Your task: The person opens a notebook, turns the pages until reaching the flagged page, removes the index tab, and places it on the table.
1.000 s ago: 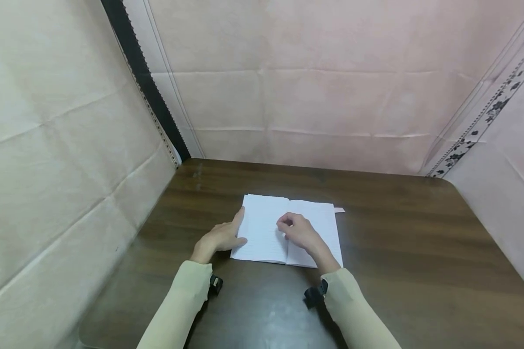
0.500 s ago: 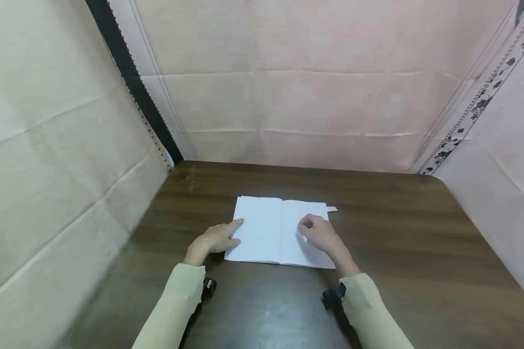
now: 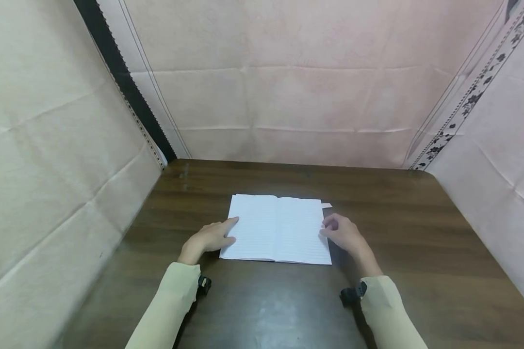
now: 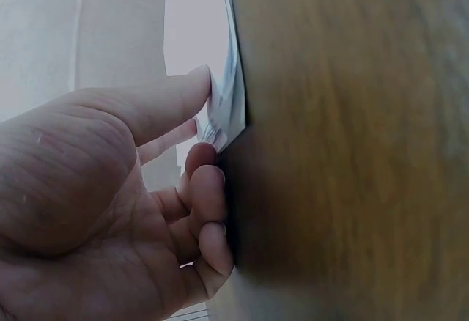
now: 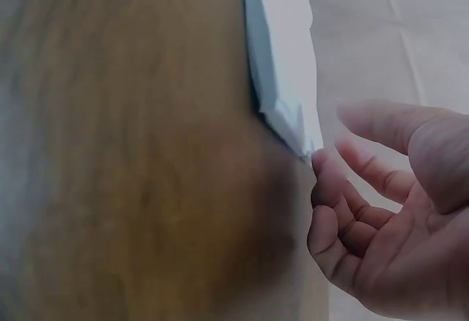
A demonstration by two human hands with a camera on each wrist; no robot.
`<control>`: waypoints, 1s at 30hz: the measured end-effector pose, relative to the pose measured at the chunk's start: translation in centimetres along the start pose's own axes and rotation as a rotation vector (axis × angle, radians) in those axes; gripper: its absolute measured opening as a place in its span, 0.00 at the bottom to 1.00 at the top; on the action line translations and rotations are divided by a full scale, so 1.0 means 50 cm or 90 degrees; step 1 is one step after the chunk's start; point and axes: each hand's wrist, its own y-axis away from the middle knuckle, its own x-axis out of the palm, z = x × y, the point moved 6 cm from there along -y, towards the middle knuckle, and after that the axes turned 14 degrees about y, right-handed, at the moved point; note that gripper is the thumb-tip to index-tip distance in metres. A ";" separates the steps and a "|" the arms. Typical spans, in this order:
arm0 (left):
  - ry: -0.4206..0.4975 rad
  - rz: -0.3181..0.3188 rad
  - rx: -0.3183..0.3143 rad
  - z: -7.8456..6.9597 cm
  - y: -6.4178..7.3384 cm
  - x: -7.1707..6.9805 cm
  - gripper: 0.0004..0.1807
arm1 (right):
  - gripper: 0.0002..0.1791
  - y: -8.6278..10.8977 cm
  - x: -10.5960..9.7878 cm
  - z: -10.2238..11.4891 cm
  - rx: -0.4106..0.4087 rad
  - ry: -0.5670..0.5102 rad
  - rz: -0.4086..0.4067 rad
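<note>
Notebook point(image 3: 279, 230): wide open!
Left hand point(image 3: 208, 237): thumb, forefinger spread, touching left page.
Right hand point(image 3: 345, 234): loosely curled, thumb apart, by right edge.

The notebook point(image 3: 255, 232) has smooth, matt paper pages – the tabletop point(image 3: 253, 300) looks like glossy, grained wood – the creased hangings point(image 3: 288, 102) and the sleeves point(image 3: 168, 300) matt cloth

Head view: from my head, near side, facing far and down, wide across the table point(image 3: 262, 305). Wrist views: very close in, facing my left fingers point(image 4: 208, 193) and right fingers point(image 5: 325, 244), tipped sideways. Each shares part of the notebook point(image 3: 254, 228) with head view.
</note>
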 end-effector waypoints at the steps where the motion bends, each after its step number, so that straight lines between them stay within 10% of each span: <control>1: 0.003 0.000 0.000 0.000 0.000 0.001 0.36 | 0.20 0.002 0.002 -0.004 0.005 -0.001 0.004; 30: 0.000 -0.075 -0.006 0.011 0.000 -0.011 0.33 | 0.31 0.013 0.025 -0.018 0.047 0.009 0.047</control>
